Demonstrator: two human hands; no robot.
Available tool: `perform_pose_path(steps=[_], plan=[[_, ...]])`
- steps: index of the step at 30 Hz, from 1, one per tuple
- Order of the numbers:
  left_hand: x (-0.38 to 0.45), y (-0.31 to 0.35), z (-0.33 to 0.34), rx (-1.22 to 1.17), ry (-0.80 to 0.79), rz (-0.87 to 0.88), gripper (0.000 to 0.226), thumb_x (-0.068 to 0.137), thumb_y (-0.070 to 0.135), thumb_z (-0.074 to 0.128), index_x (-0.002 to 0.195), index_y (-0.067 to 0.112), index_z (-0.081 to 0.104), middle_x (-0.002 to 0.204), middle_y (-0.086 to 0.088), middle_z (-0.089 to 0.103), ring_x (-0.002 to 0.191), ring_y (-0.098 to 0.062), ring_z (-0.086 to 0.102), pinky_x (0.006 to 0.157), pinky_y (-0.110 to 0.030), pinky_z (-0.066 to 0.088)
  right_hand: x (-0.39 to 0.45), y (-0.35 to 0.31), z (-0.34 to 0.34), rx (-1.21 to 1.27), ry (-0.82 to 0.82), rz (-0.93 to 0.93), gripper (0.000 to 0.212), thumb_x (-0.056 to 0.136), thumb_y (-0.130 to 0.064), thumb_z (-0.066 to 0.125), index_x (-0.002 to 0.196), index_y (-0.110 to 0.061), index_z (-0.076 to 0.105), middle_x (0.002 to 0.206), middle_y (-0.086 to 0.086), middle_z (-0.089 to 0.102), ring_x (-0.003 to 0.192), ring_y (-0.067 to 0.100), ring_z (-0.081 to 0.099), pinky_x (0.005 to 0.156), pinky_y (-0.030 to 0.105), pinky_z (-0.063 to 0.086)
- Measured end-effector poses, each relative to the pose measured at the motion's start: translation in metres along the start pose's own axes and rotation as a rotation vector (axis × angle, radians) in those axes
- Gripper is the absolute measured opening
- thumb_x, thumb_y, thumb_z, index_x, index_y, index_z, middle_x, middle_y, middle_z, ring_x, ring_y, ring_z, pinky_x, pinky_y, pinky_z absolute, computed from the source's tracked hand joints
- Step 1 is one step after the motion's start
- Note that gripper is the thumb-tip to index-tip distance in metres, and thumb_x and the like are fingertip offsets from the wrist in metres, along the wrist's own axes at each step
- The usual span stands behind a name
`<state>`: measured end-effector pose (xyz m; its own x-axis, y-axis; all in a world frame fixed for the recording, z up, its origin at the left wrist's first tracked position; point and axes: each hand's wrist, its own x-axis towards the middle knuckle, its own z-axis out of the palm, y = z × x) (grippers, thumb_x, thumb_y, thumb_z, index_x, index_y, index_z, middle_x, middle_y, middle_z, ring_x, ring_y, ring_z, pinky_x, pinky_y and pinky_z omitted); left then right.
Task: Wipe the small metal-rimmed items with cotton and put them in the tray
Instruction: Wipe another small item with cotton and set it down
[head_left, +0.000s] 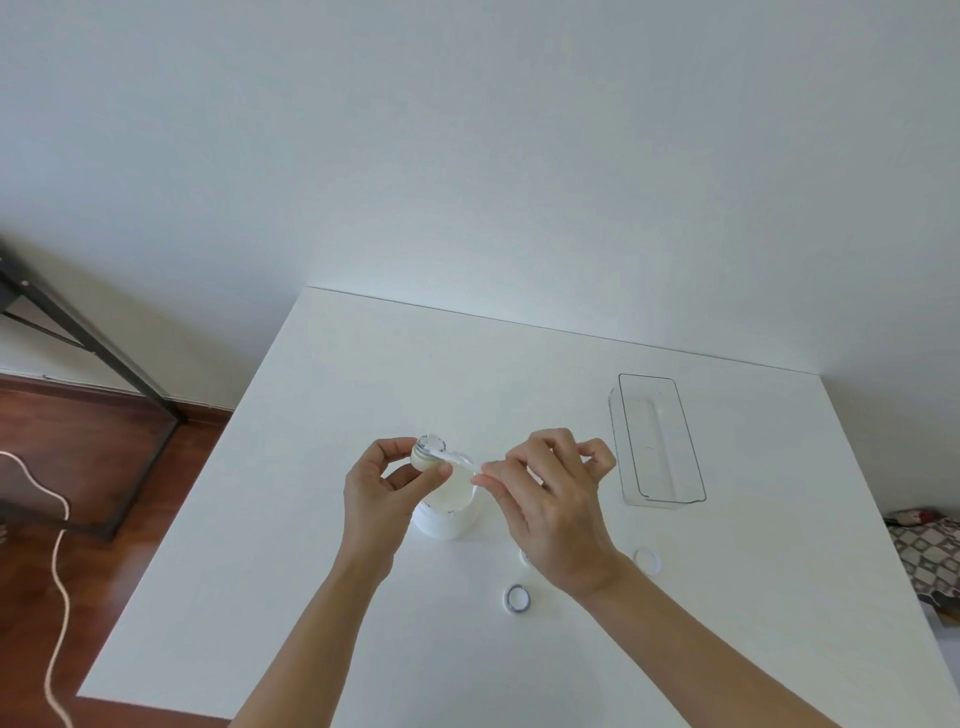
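1. Wall (467, 130): plain white, evenly lit, unmarked.
2. Floor (78, 441): dark reddish wood boards, left side.
3. Table (363, 649): white top, far edge against the wall.
4. Black metal frame (93, 343) stands left (only partly in view).
5. Pale cord (54, 582) trails across the floor.
6. Patterned fabric (930, 556) at right edge.

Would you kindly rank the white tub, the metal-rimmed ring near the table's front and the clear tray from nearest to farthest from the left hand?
From the left hand:
1. White tub, directly beside and under the fingers.
2. Metal-rimmed ring, toward the front, right of the forearm.
3. Clear tray, far right.
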<state>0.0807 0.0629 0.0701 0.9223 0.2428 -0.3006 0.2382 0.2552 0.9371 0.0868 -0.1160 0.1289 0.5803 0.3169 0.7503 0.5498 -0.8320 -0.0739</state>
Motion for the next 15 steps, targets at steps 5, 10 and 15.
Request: perform_pose_path(steps=[5, 10, 15], plan=[[0.0, -0.001, -0.008, -0.012, 0.008, -0.011, 0.038, 0.074, -0.003, 0.084, 0.104, 0.01, 0.065, 0.11, -0.008, 0.075, 0.095, -0.018, 0.077, 0.083, -0.026, 0.052, 0.005, 0.006, 0.003, 0.142, -0.067, 0.406, 0.02, 0.088, -0.033, 0.063, 0.069, -0.026, 0.065, 0.073, -0.013, 0.053, 0.079, 0.013, 0.05, 0.079, 0.031, 0.019], [-0.005, -0.004, -0.02, -0.016, -0.01, -0.002, 0.038, 0.074, -0.008, 0.081, 0.105, 0.007, 0.064, 0.105, -0.01, 0.078, 0.097, -0.02, 0.076, 0.073, -0.015, 0.056, 0.002, 0.009, 0.032, 0.058, -0.476, 0.435, 0.019, 0.087, -0.033, 0.066, 0.072, -0.023, 0.065, 0.078, -0.009, 0.059, 0.085, 0.02, 0.053, 0.08, 0.034, 0.016], [-0.011, -0.006, -0.032, 0.0, -0.007, -0.007, 0.037, 0.074, -0.006, 0.082, 0.103, 0.01, 0.065, 0.104, -0.008, 0.078, 0.096, -0.019, 0.076, 0.073, -0.016, 0.057, -0.002, -0.005, 0.069, -0.005, -0.866, 0.262, 0.025, 0.098, -0.034, 0.048, 0.089, -0.018, 0.066, 0.092, -0.001, 0.06, 0.099, 0.025, 0.047, 0.086, 0.037, 0.016]])
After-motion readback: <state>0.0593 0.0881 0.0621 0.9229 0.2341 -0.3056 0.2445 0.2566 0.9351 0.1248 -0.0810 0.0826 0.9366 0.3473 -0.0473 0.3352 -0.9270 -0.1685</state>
